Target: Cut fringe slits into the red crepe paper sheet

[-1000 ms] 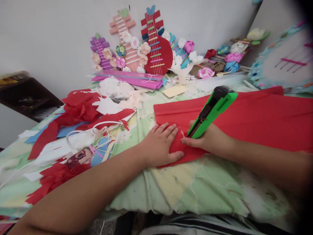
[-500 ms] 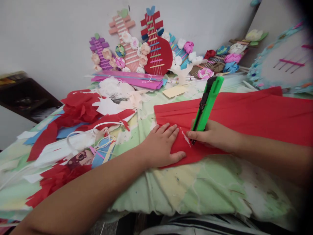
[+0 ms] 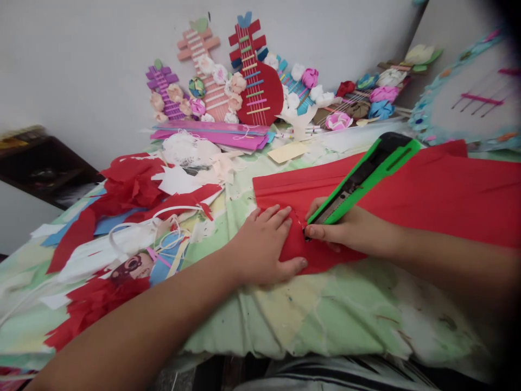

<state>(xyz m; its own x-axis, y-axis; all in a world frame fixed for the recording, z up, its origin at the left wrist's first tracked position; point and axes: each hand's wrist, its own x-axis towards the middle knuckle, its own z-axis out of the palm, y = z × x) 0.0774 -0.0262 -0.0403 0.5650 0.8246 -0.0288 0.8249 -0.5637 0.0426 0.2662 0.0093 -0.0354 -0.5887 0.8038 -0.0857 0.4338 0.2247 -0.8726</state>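
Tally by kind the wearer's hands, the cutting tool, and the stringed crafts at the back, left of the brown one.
Hands: 2, the left hand flat on the red sheet and the right hand
Cutters: 1, the green cutter
Stringed crafts: 4, purple craft, peach craft, red craft and partly hidden blue craft
Total: 7

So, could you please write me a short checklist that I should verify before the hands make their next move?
1. Left hand rests on the red sheet: ok.
2. Right hand grips the cutter: ok.
3. Left thumb and fingers well away from the cutter's tip: not ok, they look close.
4. How far the blade is out: cannot tell, too small there.
5. Protection under the sheet: cannot tell, hidden.
6. Red scraps apart from the sheet: ok, they lie to its left.
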